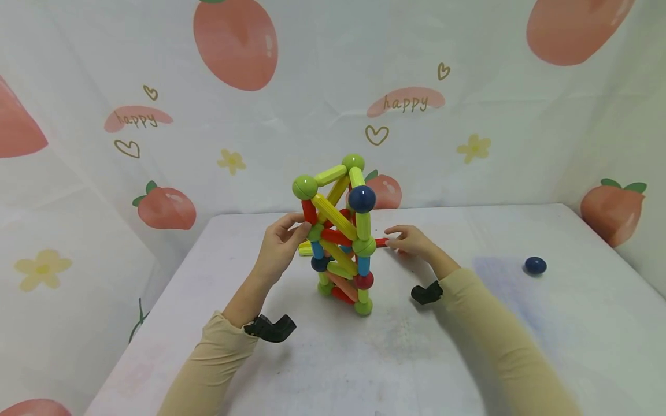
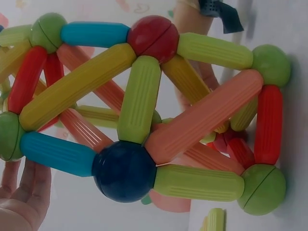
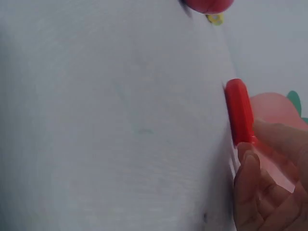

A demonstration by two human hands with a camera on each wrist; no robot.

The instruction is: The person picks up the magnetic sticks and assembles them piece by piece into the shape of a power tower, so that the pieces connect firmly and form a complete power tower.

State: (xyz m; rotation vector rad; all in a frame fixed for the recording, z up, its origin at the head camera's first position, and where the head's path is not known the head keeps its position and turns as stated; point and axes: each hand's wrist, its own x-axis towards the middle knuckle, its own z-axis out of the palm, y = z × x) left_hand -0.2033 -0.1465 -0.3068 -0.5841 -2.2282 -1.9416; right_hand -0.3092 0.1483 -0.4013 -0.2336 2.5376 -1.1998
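A tall tower of coloured magnetic rods and balls (image 1: 338,225) stands upright on the white table. On its left side my left hand (image 1: 283,242) holds it at a green ball (image 1: 314,232), with the fingertips partly behind it. The left wrist view gives the tower sideways, with a dark blue ball (image 2: 125,171) in front and the left hand (image 2: 24,197) at the lower left. Beyond the tower, to the right, my right hand (image 1: 413,241) pinches the end of a red magnetic rod (image 3: 239,111) at the table surface, between thumb and index finger.
A loose dark blue ball (image 1: 535,265) lies on the right part of the table (image 1: 520,341). Yellow-green rods (image 1: 304,249) lie behind the tower's left side. A red ball (image 3: 209,4) shows at the top of the right wrist view. A printed cloth hangs behind.
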